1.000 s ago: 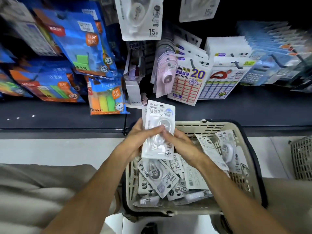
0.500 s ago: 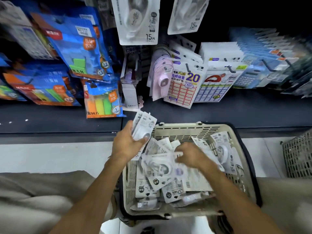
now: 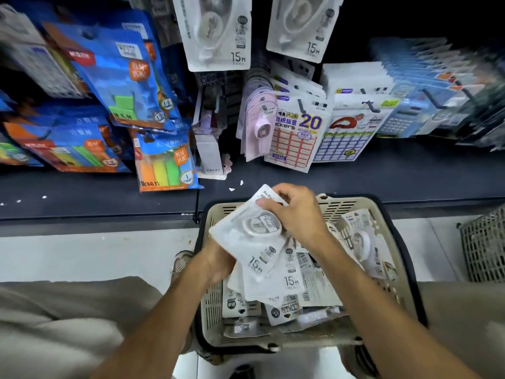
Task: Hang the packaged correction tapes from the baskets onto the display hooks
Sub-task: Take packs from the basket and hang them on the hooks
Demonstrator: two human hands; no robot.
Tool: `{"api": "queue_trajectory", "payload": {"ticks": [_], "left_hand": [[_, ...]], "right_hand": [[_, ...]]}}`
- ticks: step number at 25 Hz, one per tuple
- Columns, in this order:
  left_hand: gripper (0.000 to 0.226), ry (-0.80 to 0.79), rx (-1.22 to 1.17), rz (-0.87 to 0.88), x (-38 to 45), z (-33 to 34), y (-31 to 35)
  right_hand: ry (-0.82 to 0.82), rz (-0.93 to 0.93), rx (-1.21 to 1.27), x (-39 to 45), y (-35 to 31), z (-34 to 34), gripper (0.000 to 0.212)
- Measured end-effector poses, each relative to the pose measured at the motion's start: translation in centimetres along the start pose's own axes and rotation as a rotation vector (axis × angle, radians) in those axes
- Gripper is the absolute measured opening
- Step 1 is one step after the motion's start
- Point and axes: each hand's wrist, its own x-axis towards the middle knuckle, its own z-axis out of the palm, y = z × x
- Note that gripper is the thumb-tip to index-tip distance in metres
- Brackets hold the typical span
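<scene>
The right hand [image 3: 297, 214] pinches the top edge of a correction tape pack [image 3: 251, 231], probably to square it onto the small stack that the left hand [image 3: 218, 261] grips from below, above the basket [image 3: 382, 203]. More packs lie loose inside. The left fingers are hidden under the packs. Two hung packs [image 3: 216, 31] are cut off above; their hooks are not visible.

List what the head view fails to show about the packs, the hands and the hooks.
- Head view: fingers of the left hand, hidden under the stack of white correction tape packs it holds.
- How many packs are in that stack: they overlap.
- Hooks of the two hanging white 15 m tape packs, cut off by the top edge.
- Bottom of the beige plastic basket, covered by loose packs.
- The right hand covers the stack's top corner.
</scene>
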Motion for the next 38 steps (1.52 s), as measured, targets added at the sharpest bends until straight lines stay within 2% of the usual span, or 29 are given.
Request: {"api": "queue_trajectory", "payload": {"ticks": [1, 3, 4, 6, 7, 8, 9, 11, 12, 14, 17, 19, 20, 22, 23, 25, 28, 30, 31, 33, 34, 35, 36, 37, 38], "left_hand": [[0.065, -0.018, -0.050, -0.052, -0.3, -0.3, 0.0], [0.075, 0.041, 0.023, -0.179, -0.7, -0.8, 0.1], [0.075, 0.108, 0.143, -0.215, -0.7, -0.8, -0.1], [0.061, 0.278, 0.315, -0.200, -0.3, -0.7, -0.6], [0.055, 0.357, 0.345, -0.177, -0.1, -0.7, -0.7], [0.051, 0.437, 0.358, -0.144, -0.2, -0.8, -0.6], [0.050, 0.510, 0.371, -0.102, -0.2, -1.2, -0.6], [0.051, 0.607, 0.372, -0.021, -0.4, -2.2, -0.5], [0.052, 0.633, 0.370, 0.010, -0.4, -2.6, -0.6], [0.052, 0.665, 0.388, 0.052, -0.3, -2.9, -0.7], [0.056, 0.659, 0.462, 0.055, 0.0, -2.8, -0.8], [0.059, 0.648, 0.496, 0.067, 0.0, -2.8, -0.9], [0.062, 0.636, 0.513, 0.069, 0.0, -2.6, -0.8], [0.074, 0.572, 0.547, 0.056, -0.3, -2.2, -0.6], [0.079, 0.511, 0.552, 0.033, -0.5, -1.9, -0.5], [0.084, 0.369, 0.493, -0.047, -0.9, -1.6, -0.3], [0.077, 0.258, 0.288, -0.144, -1.7, -1.7, -0.1], [0.062, 0.232, 0.227, -0.159, -2.3, -1.8, 0.0], [0.060, 0.222, 0.236, -0.167, -2.6, -1.9, 0.0], [0.075, 0.200, 0.322, -0.162, -2.8, -1.8, 0.3], [0.084, 0.207, 0.389, -0.151, -2.7, -1.9, 0.7], [0.090, 0.244, 0.443, -0.138, -2.5, -2.0, 1.1], [0.095, 0.311, 0.463, -0.121, -2.4, -2.3, 1.6], [0.095, 0.396, 0.450, -0.102, -2.3, -2.6, 2.1], [0.093, 0.471, 0.423, -0.070, -2.2, -3.1, 2.5]], "right_hand": [[-0.073, -0.035, 0.002, 0.2, 0.2, 0.1, 0.011], [-0.198, -0.106, 0.002, 0.1, 0.3, 0.7, 0.009], [-0.174, -0.102, 0.084, 0.1, 0.9, 1.4, 0.009], [0.046, 0.123, 0.447, 0.1, 2.6, 2.4, 0.003], [0.163, 0.271, 0.471, 0.0, 4.2, 2.6, 0.003], [0.204, 0.382, 0.381, -0.2, 6.1, 2.4, 0.005], [0.106, 0.417, 0.118, -0.6, 8.6, 2.0, 0.020], [-0.262, 0.349, -0.527, -2.3, 12.8, 1.6, 0.061], [-0.343, 0.262, -0.732, -3.0, 14.1, 1.6, 0.070], [-0.280, 0.228, -0.822, -3.2, 14.7, 1.7, 0.064], [-0.097, 0.155, -0.757, -1.9, 13.1, -0.3, 0.041], [-0.068, 0.055, -0.677, -0.4, 11.2, -3.4, 0.030], [-0.178, 0.053, -0.574, 0.5, 9.4, -5.2, 0.027], [-0.583, 0.115, -0.328, 2.2, 5.1, -7.2, 0.023], [-0.733, 0.141, -0.276, 2.6, 3.1, -7.1, 0.022], [-0.831, 0.060, -0.350, 2.7, 0.2, -5.6, 0.020], [-0.753, -0.113, -0.387, 1.6, -1.8, -2.5, 0.012], [-0.621, -0.140, -0.183, 0.6, -2.0, -0.5, 0.009], [-0.509, -0.147, -0.088, 0.3, -1.9, 0.6, 0.014], [-0.224, -0.102, 0.159, 0.0, -1.2, 2.5, 0.019], [-0.048, -0.034, 0.303, 0.0, -0.4, 3.1, 0.016], [0.116, 0.055, 0.321, 0.1, 1.2, 3.2, 0.010], [0.168, 0.083, 0.151, 0.2, 3.3, 2.7, 0.003], [0.052, 0.069, -0.257, -0.2, 5.7, 2.2, 0.017], [-0.218, 0.057, -0.645, -1.0, 8.3, 2.0, 0.040]]}}
